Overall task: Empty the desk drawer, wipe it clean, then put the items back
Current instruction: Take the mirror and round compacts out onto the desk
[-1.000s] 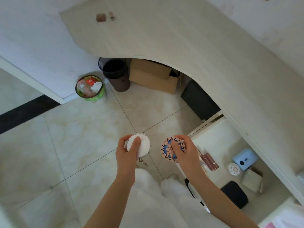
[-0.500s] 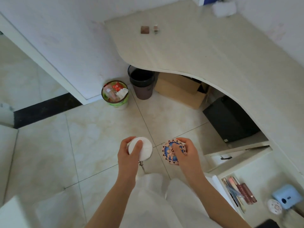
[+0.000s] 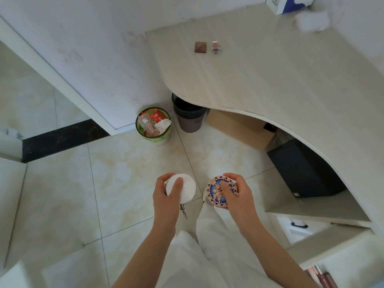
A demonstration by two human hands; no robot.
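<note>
1. The bench (image 3: 280,84) fills the upper right, pale wood with a curved front edge; I judge it the place where emptied things get parked, since a small brown square (image 3: 200,47) and a tiny clear-cased piece (image 3: 216,47) lie side by side on it near the wall
2. The drawer (image 3: 321,277) shows only as a sliver at the bottom right corner with a few slim pinkish sticks in it, so I judge I am in the emptying step, with things left inside
3. My left hand (image 3: 166,196) grips a round white case (image 3: 182,189), thumb across its face, fingers curled behind; a metal clip dangles below it
4. My right hand (image 3: 236,196) grips a round patterned disc (image 3: 221,193), blue and pink, thumb laid over its top
5. Both hands are full and hang over the floor tiles, well apart from the bench
6. Next, as I judge it, I must carry both rounds up and forward to a bare patch of bench, set them flat so neither rolls, then let go and return to the drawer
</note>
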